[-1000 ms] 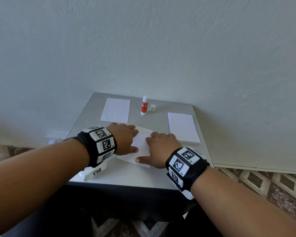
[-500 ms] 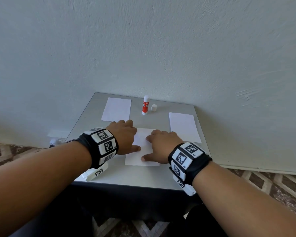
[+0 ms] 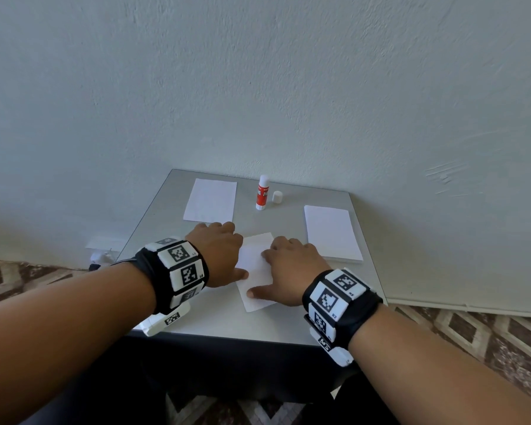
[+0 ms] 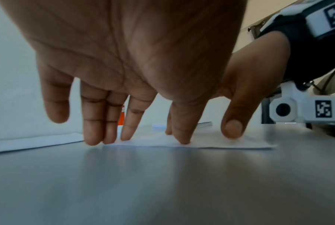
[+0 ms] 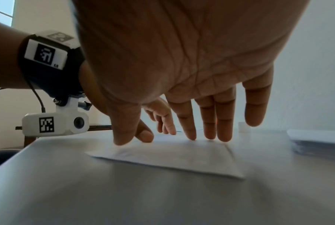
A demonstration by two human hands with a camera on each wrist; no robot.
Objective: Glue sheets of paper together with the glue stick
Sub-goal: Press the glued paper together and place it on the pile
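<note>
Progress: judging by the layout, gluing looks done for the pair in the middle of the desk (image 3: 178, 320) and pressing is under way; whether two layers really lie there cannot be told, as the edge in the left wrist view reads as one thin sheet.
Far-left sheet (image 3: 210, 200): lies flat near the far left corner, untouched, likely a finished piece or one yet to join.
Left hand (image 3: 219, 254): flat, palm down, fingers (image 4: 93, 137) straight and gripping nothing; the fingertips rest at the left edge of the middle sheet (image 3: 256, 271), thumb on its left margin.
Middle sheet: flat near the front edge, slightly skewed to the desk's edges, between and under both hands.
Glue stick (image 3: 262, 193): upright near the far edge, uncapped, well apart from both hands.
Cap (image 3: 277, 197): stands just right of the stick.
Right hand (image 3: 292, 271): also flat and holding nothing; fingers (image 5: 189, 130) straight, tips on the sheet's far part, thumb near its front left edge, little finger lifted clear.
Stack (image 3: 331, 233): paper pile by the right edge, just beyond the right hand, apart from it.
Left to do: finish smoothing, then probably more sheets from the stack, and capping the stick.
</note>
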